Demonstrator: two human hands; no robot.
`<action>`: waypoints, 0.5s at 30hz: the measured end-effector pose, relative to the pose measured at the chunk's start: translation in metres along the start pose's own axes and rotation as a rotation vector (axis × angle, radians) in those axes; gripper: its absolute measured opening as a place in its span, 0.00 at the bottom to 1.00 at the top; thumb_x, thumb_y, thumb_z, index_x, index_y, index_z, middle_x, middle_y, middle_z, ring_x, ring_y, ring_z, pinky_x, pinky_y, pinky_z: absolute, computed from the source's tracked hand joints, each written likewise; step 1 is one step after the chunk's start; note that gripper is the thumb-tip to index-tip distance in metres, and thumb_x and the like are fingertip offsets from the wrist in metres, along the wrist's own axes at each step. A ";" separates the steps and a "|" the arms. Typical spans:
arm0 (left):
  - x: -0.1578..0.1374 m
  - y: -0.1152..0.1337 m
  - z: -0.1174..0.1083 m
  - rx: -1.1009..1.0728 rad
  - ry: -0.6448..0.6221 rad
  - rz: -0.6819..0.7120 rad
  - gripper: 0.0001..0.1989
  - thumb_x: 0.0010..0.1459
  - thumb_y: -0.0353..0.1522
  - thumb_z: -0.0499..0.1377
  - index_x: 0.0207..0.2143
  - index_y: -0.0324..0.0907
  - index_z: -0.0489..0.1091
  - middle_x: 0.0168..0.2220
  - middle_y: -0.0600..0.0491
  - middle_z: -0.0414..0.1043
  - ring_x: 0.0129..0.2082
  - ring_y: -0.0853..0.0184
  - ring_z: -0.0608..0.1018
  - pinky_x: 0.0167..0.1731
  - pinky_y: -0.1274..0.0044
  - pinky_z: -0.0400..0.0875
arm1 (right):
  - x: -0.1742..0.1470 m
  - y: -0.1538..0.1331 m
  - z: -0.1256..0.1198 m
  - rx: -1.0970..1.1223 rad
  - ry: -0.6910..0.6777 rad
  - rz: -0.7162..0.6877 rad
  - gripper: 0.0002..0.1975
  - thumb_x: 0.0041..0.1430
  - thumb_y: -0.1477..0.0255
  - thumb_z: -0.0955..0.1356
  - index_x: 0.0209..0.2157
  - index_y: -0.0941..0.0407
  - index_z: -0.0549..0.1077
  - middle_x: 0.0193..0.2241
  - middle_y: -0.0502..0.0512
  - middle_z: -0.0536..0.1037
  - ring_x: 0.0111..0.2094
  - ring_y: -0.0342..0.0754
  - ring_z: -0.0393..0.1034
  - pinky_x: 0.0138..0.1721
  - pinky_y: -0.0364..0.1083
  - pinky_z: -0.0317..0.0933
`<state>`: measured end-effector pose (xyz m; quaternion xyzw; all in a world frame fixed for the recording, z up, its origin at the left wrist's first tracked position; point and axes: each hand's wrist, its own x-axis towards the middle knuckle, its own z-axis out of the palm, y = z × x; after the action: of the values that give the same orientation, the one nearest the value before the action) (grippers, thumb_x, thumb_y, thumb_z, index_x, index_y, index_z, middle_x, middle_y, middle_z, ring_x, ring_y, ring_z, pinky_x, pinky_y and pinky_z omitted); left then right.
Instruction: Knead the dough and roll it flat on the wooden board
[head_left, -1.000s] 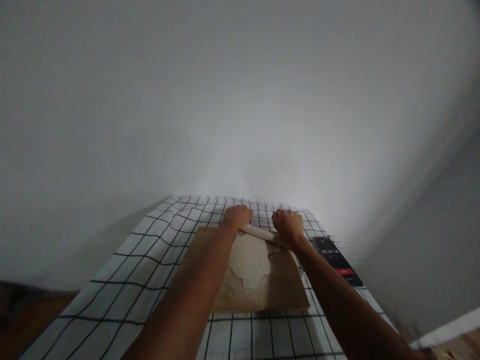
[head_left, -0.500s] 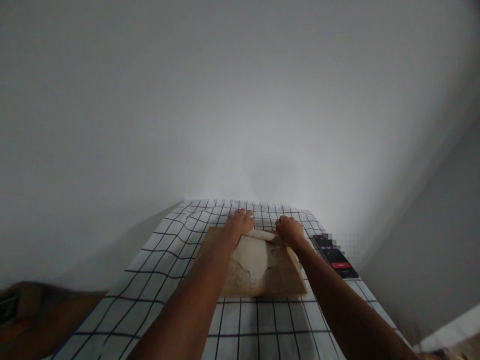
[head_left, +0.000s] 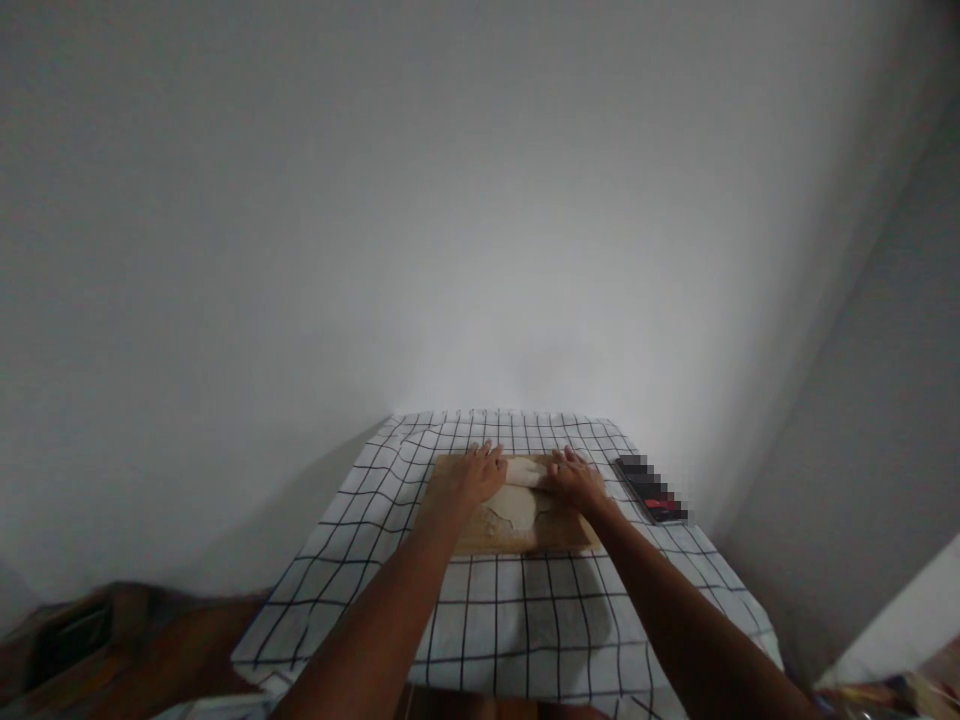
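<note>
A pale rolling pin lies across the far part of a wooden board. Flattened dough with an uneven near edge is spread under and in front of it. My left hand rests on the pin's left end, fingers stretched forward and apart. On the other end lies my right hand, its fingers likewise extended over the pin. Both palms press from above, hiding the ends of the pin and some of the dough.
The board lies on a white tablecloth with a black grid. To the right of the board is a dark phone, partly pixelated. A pale wall rises behind the table. Brown furniture stands low at left.
My view has shifted, and the table's near edge now shows. My right hand has gone from curled round the pin to fingers stretched out. The left hand's fingers are also straighter.
</note>
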<state>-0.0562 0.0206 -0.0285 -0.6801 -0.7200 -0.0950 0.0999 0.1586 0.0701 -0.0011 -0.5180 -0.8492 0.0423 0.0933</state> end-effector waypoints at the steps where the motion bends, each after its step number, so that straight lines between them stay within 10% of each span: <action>1: -0.005 0.002 -0.002 0.002 0.002 0.018 0.25 0.67 0.32 0.43 0.64 0.42 0.64 0.67 0.47 0.61 0.69 0.59 0.59 0.68 0.64 0.47 | -0.007 -0.001 0.000 0.004 0.022 -0.007 0.23 0.69 0.66 0.58 0.62 0.53 0.65 0.65 0.62 0.63 0.65 0.58 0.58 0.57 0.56 0.59; 15: -0.081 0.015 -0.056 0.098 -0.267 0.215 0.18 0.67 0.33 0.46 0.52 0.49 0.72 0.70 0.52 0.53 0.71 0.56 0.52 0.67 0.60 0.45 | -0.084 -0.017 -0.002 0.002 0.146 -0.087 0.20 0.73 0.65 0.56 0.54 0.55 0.73 0.55 0.61 0.75 0.59 0.52 0.65 0.58 0.48 0.57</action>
<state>-0.0358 -0.0714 0.0036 -0.7541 -0.6538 0.0427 0.0461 0.1822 -0.0125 -0.0063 -0.4823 -0.8618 0.0014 0.1572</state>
